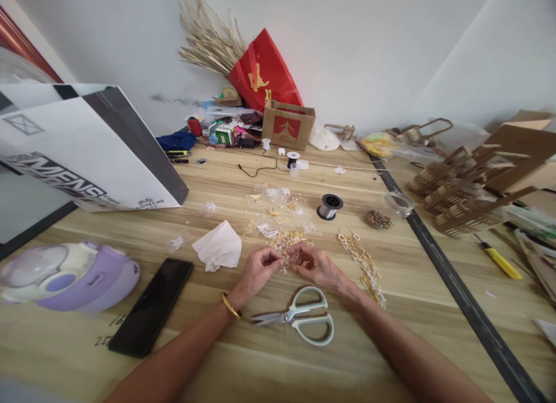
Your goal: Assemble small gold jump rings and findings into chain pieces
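Close together at the middle of the table, my left hand [262,270] and my right hand [313,267] meet over the near edge of a pile of small gold and silver pieces [286,239]. The left thumb and forefinger are pinched; whatever they grip is too small to name. My right fingers are curled, with the fingertips pinched near the left ones, and what they hold is also too small to make out. Just below the hands lie scissors [289,317] with pale handles. To the right rests a bundle of gold and silver chains [362,264].
A black phone [152,306], a purple and white device [78,277] and a white tissue [218,246] lie left. Behind stand a wire spool [330,207] and brown box [288,126]. Right are a jar [398,204], small wooden baskets [460,197] and a yellow-handled tool [503,262].
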{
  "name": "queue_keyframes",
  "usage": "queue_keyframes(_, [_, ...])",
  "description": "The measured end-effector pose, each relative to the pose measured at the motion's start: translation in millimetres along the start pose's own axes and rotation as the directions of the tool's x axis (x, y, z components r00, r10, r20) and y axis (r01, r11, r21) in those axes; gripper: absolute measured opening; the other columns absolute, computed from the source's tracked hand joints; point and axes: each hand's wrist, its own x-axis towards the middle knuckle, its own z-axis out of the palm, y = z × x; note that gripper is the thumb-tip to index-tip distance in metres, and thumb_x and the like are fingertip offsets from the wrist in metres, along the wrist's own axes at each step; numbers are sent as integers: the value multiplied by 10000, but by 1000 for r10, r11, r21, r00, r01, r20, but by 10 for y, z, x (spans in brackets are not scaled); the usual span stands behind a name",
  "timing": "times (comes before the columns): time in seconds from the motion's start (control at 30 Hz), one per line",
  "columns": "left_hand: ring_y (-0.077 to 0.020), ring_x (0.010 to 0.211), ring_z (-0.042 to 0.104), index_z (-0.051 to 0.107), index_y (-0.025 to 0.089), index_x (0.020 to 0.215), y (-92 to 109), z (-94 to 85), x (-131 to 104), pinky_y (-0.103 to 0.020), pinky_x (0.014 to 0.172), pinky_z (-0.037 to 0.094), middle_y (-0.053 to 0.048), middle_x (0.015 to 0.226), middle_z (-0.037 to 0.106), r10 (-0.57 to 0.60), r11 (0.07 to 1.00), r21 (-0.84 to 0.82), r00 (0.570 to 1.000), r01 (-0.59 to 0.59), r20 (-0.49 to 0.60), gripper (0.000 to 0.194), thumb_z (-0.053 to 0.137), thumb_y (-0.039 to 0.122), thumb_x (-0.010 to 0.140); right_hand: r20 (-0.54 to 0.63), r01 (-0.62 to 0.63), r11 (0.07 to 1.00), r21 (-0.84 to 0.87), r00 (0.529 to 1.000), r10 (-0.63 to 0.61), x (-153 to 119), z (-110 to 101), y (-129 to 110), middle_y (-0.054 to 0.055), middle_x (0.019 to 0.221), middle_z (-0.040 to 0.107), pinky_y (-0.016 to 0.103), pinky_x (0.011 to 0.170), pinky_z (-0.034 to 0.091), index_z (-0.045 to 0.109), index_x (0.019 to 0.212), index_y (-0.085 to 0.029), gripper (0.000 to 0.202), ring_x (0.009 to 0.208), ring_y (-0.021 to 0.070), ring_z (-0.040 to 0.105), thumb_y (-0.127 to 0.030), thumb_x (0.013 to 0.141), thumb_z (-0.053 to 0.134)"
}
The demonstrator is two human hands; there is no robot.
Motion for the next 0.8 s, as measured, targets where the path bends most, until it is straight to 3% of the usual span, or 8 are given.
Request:
queue_keyframes(0.23, [-112, 618, 532, 617, 121, 686, -13, 11, -12, -217, 603, 428, -9, 644, 605, -2, 1000, -14, 1000, 2, 7, 146, 664, 258, 707, -69, 54, 975, -216, 995, -70, 13, -50, 27, 10, 669, 600, 218, 538, 395, 619, 778, -164, 155, 590, 115, 505, -248, 853, 512])
queue_keyframes(0.43, [-118, 619, 546, 623, 129, 676, -15, 20, -11, -219, 603, 445, -10, 639, 620, -3, 1000, -24, 1000, 3, 2, 141, 668, 260, 700, -49, 136, 914, -381, 985, -167, 4, -70, 62, 47, 772, 663, 258, 613, 433, 648, 832, -179, 159, 658, 154, 574, -217, 860, 496])
queue_keyframes(0.6, [-117, 615, 545, 622, 127, 681, -15, 16, -16, -217, 594, 442, -11, 640, 620, 24, 1000, -3, 1000, -24, 6, 120, 656, 240, 704, -34, 130, 889, -438, 986, -161, -14, -92, 5, 27, 704, 618, 244, 567, 398, 612, 788, -184, 169, 598, 140, 539, -250, 874, 482])
queue_keyframes(0.8, [-134, 637, 551, 631, 140, 701, 33, 33, -60, -235, 612, 440, -26, 668, 633, 108, 982, 155, 994, -108, 11, 90, 625, 223, 735, -35, 127, 914, -384, 988, -152, -32, -58, -93, -2, 646, 549, 219, 506, 353, 538, 735, -183, 198, 551, 111, 467, -275, 890, 458])
